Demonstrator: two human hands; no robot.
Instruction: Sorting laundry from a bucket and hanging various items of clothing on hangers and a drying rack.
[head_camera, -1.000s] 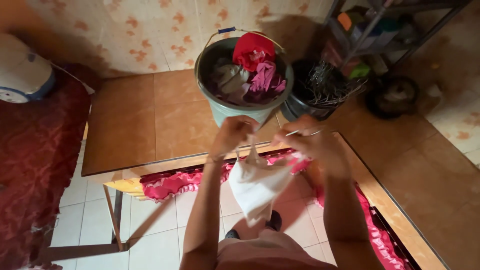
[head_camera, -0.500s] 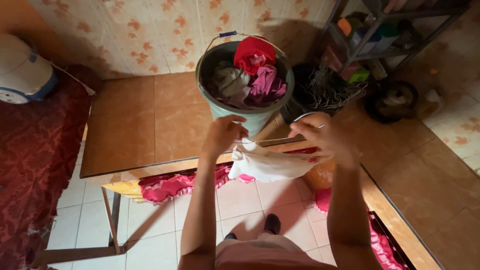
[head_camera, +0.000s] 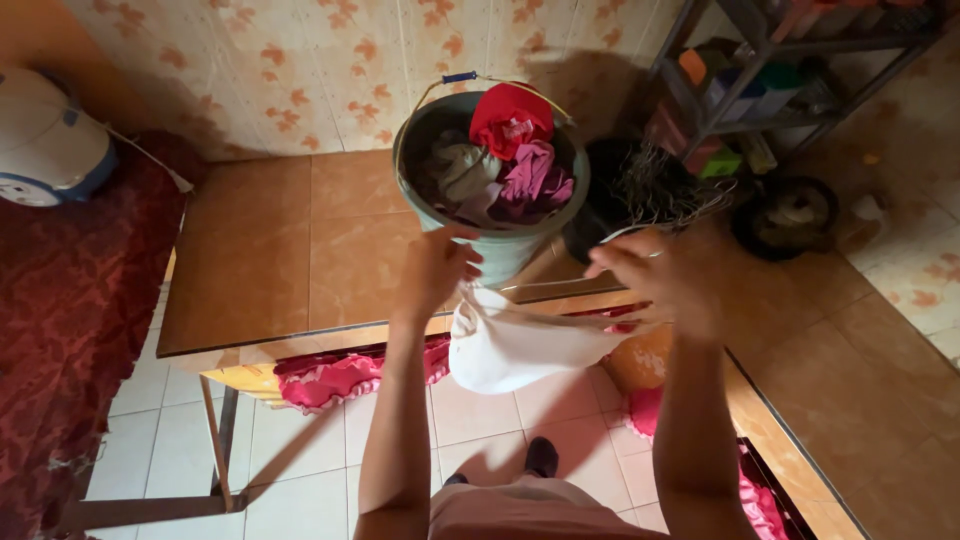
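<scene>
Left hand (head_camera: 437, 268) pinches one upper edge of a white cloth (head_camera: 515, 345); fingers closed on the fabric, wrist raised above the bench edge. Right hand (head_camera: 655, 275) grips the opposite edge, fingers curled, slightly motion-blurred, so the exact pinch point is unclear. Cloth hangs between both hands as a slack pouch, in the air, in front of the bench (head_camera: 270, 260) and above the floor tiles (head_camera: 300, 440); it touches nothing else that I can see.

Judgement on handling: fabric is light and limp, so even tension between the two hands matters. Holding both edges level and apart should flatten the sag; a pinch nearer the corners would give better control than a bunched grip.

Surroundings, outward: grey-green bucket (head_camera: 490, 170) stands on the bench just beyond the hands, full of clothes, with a red garment (head_camera: 510, 112) on top and a purple one (head_camera: 535, 175) beside it. Wire handle with blue grip is tipped back toward the wall. Dark tub of thin wiry items (head_camera: 650, 185) sits just right of the bucket, near the right hand. Pink frilled fabric (head_camera: 340, 375) hangs under the bench edge. Metal rack (head_camera: 770, 70) with bottles at upper right; white appliance (head_camera: 45, 140) on red bedding (head_camera: 70, 320) at left.

Obstructions: bucket rim and wiry tub are close to the hands; loose cloth could snag there.
</scene>
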